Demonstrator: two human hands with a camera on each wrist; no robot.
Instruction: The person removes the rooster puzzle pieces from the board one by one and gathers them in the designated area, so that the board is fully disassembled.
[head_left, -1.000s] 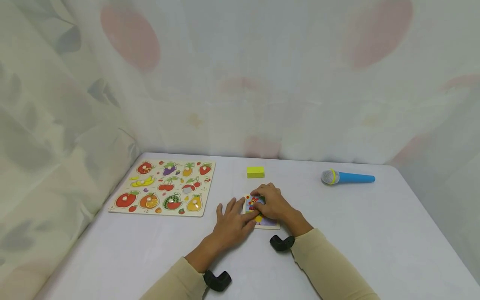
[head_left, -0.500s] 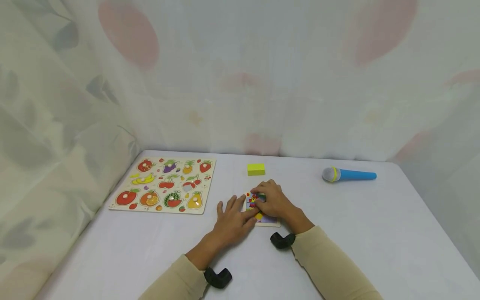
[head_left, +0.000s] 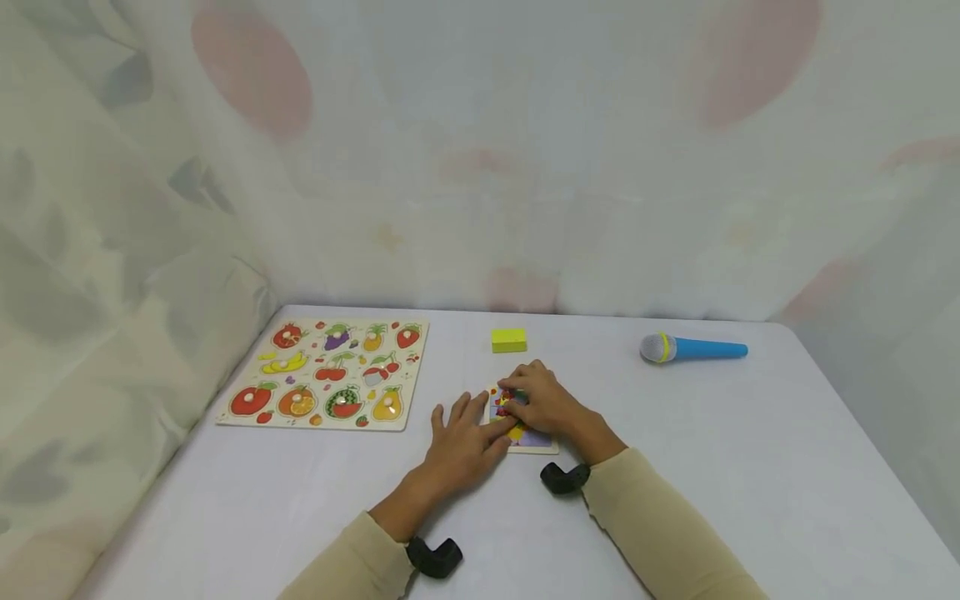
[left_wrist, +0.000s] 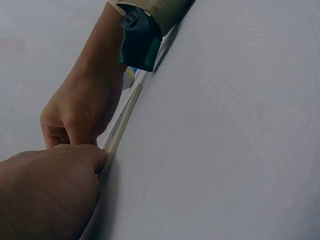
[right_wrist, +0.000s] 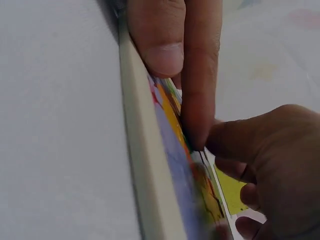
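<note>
A small picture jigsaw puzzle point(head_left: 534, 442) with a pale rim lies flat on the table, its upper right part hidden by my right hand point(head_left: 546, 402). The thumb and curled fingers of that hand pinch a puzzle piece at the board's upper area; the piece's outline is mostly covered. My left hand point(head_left: 459, 446) lies along the board's left side with its fingers stretched out. Its index finger point(right_wrist: 200, 100) reaches onto the picture and touches it close to the right thumb point(right_wrist: 232, 137), as the right wrist view shows. The left thumb point(right_wrist: 165, 57) is at the board's near edge.
A fruit peg puzzle board point(head_left: 322, 375) lies to the left. Beyond the hands stands a yellow block point(head_left: 509, 340). A blue toy microphone point(head_left: 693, 348) lies at the back right. Patterned curtains point(head_left: 480, 167) hang behind the white table point(head_left: 712, 467) and at its sides.
The right fingers have shifted slightly over the puzzle, and the red part of the picture beneath them looks different. The left hand stays in place. The head view has moved a little.
</note>
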